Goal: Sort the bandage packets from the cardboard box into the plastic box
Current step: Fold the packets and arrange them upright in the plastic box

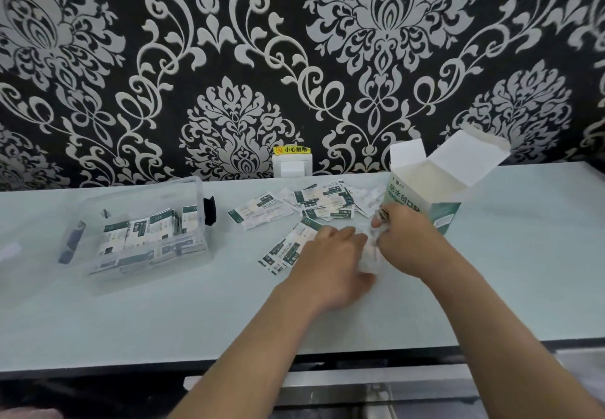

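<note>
Far to the left of the left hand, the clear plastic box (pixel 147 196) sits open on the pale worktop (pixel 196 314). Bandage packets (pixel 140 232) stand and lie inside it. A black latch (pixel 209 210) hangs on the end of the box that faces the hands.

Between that box and the left hand, loose packets (pixel 262 212) lie flat and scattered on the worktop. A few printed packets (pixel 286 250) lie just left of the hand, with their near ends hidden under it. Beyond its fingertips, toward the wall, lies a spread heap of packets (pixel 324 199). Behind that, a white wall socket (pixel 292 165) with a yellow label (pixel 292 149) sits against the black-and-silver patterned wallpaper (pixel 229 58).

The left hand (pixel 330 261) lies palm down and low over the worktop. Its fingers reach right and its thumb is tucked underneath. Its fingertips meet a bunch of white packets (pixel 371 256), but whether it grips the bunch cannot be told.

The right hand (pixel 406 238) is just beside it, the two almost touching. Its fingers are curled round the same bunch and pinch its upper end.

Just beyond the right hand stands the cardboard box (pixel 425 189), white and green, with its top flaps open and raised. The hand overlaps its lower front edge in this view.
</note>
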Available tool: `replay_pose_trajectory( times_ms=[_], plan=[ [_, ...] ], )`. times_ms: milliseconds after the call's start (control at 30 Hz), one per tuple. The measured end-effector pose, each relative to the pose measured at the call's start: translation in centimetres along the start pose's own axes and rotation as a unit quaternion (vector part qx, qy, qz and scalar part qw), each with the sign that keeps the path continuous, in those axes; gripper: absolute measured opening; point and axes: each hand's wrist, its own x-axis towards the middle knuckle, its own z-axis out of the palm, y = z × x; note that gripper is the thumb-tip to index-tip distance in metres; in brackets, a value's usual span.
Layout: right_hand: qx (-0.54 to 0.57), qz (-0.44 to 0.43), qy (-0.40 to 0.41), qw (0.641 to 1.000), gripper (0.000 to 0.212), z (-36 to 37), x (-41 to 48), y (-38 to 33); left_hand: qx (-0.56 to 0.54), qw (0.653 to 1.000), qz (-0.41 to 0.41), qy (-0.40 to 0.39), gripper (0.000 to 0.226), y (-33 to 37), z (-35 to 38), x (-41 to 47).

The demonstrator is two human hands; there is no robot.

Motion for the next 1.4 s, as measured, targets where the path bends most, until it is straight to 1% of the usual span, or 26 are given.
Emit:
replay_pose_trajectory(
  times_ms=[67, 133, 200, 267, 300, 400, 467, 533, 600, 700, 767, 833, 867, 900, 933, 967, 1000, 1033, 1067, 1133, 1167, 1233, 1300, 1333, 1367, 1400],
  plan=[
    [0.090, 0.015, -0.022, 0.996, 0.019, 0.2, 0.3, 0.2, -0.011, 1.000, 0.002, 0.019, 0.033, 0.1, -0.1, 0.5],
    [0.163, 0.018, -0.058, 0.985, 0.021, 0.1, 0.2, 0.1, -0.004, 0.998, -0.002, 0.060, 0.022, 0.3, -0.1, 0.7],
    [0.197, 0.013, -0.085, 0.977, 0.025, -0.1, 0.0, 0.0, 0.020, 0.996, -0.012, 0.091, 0.023, 0.5, -0.1, 0.9],
    [0.203, 0.007, -0.097, 0.974, 0.027, -0.1, 0.1, 0.3, 0.024, 0.994, -0.034, 0.101, 0.027, 0.6, -0.3, 1.2],
    [0.191, -0.003, -0.088, 0.978, 0.027, 0.1, 0.3, 0.5, 0.024, 0.993, -0.045, 0.104, 0.028, 0.6, -0.4, 1.3],
    [0.105, -0.031, -0.038, 0.993, 0.026, 0.5, 0.6, 1.2, 0.041, 0.991, -0.074, 0.108, 0.028, 0.6, -0.6, 1.5],
    [0.080, -0.045, -0.027, 0.995, 0.029, 0.6, 0.5, 1.4, 0.057, 0.988, -0.081, 0.121, 0.030, 0.8, -0.4, 1.7],
    [0.103, -0.045, -0.036, 0.993, 0.031, 0.9, 0.6, 1.3, 0.072, 0.985, -0.085, 0.134, 0.033, 1.0, 0.0, 1.8],
    [0.171, -0.017, -0.044, 0.984, 0.030, 1.2, 0.9, 1.2, 0.098, 0.980, -0.089, 0.146, 0.032, 1.1, 0.4, 2.1],
    [0.286, 0.030, -0.070, 0.955, 0.026, 1.7, 1.4, 1.1, 0.136, 0.975, -0.096, 0.146, 0.027, 1.3, 0.5, 2.1],
    [0.356, 0.040, -0.052, 0.932, 0.021, 1.7, 1.5, 0.7, 0.102, 0.975, -0.105, 0.170, 0.019, 0.8, -0.1, 2.1],
    [0.417, 0.047, -0.015, 0.908, 0.015, 1.4, 1.6, 0.0, -0.019, 0.964, -0.131, 0.229, 0.017, -0.1, -1.2, 2.0],
    [0.451, 0.057, -0.015, 0.891, 0.012, 1.2, 1.5, -0.2, -0.106, 0.951, -0.149, 0.248, 0.017, -0.4, -1.7, 2.0],
    [0.496, 0.069, -0.039, 0.865, 0.011, 0.9, 1.4, -0.5, -0.210, 0.929, -0.165, 0.256, 0.016, -0.6, -1.9, 2.0],
    [0.546, 0.079, -0.084, 0.830, 0.016, 0.6, 1.3, -0.9, -0.306, 0.901, -0.177, 0.251, 0.016, -0.6, -2.2, 1.9],
    [0.590, 0.083, -0.135, 0.792, 0.022, 0.5, 1.0, -1.3, -0.374, 0.877, -0.183, 0.240, 0.017, -0.2, -2.2, 1.8],
    [0.613, 0.081, -0.171, 0.767, 0.027, 0.5, 0.8, -1.9, -0.394, 0.871, -0.178, 0.234, 0.018, 0.1, -2.1, 1.7],
    [0.614, 0.081, -0.183, 0.763, 0.029, 0.8, 0.6, -2.4, -0.370, 0.884, -0.163, 0.235, 0.020, 0.3, -1.9, 1.5],
    [0.609, 0.086, -0.173, 0.769, 0.027, 1.1, 0.5, -2.8, -0.320, 0.905, -0.146, 0.238, 0.021, 0.4, -1.7, 1.4],
    [0.609, 0.097, -0.124, 0.778, 0.022, 1.5, 0.5, -3.3, -0.202, 0.944, -0.121, 0.232, 0.020, 0.5, -1.8, 1.1],
    [0.613, 0.094, -0.111, 0.776, 0.023, 1.6, 0.6, -3.5, -0.168, 0.952, -0.118, 0.227, 0.020, 0.2, -2.1, 0.7],
    [0.620, 0.086, -0.108, 0.773, 0.025, 1.3, 0.9, -3.6, -0.158, 0.951, -0.115, 0.239, 0.033, -0.1, -2.8, 0.2],
    [0.615, 0.070, -0.127, 0.775, 0.027, 0.8, 0.8, -3.9, -0.191, 0.944, -0.067, 0.261, 0.056, -1.0, -3.7, -0.9],
    [0.604, 0.060, -0.142, 0.782, 0.026, 0.6, 0.6, -4.1, -0.205, 0.945, -0.033, 0.251, 0.069, -1.4, -4.0, -1.4],
    [0.585, 0.046, -0.162, 0.793, 0.024, 0.6, 0.4, -4.4, -0.212, 0.951, -0.010, 0.224, 0.085, -1.7, -4.3, -1.9],
    [0.548, 0.026, -0.177, 0.817, 0.021, 0.7, 0.2, -4.8, -0.205, 0.961, 0.000, 0.187, 0.101, -2.0, -4.5, -2.4]
  ],
)
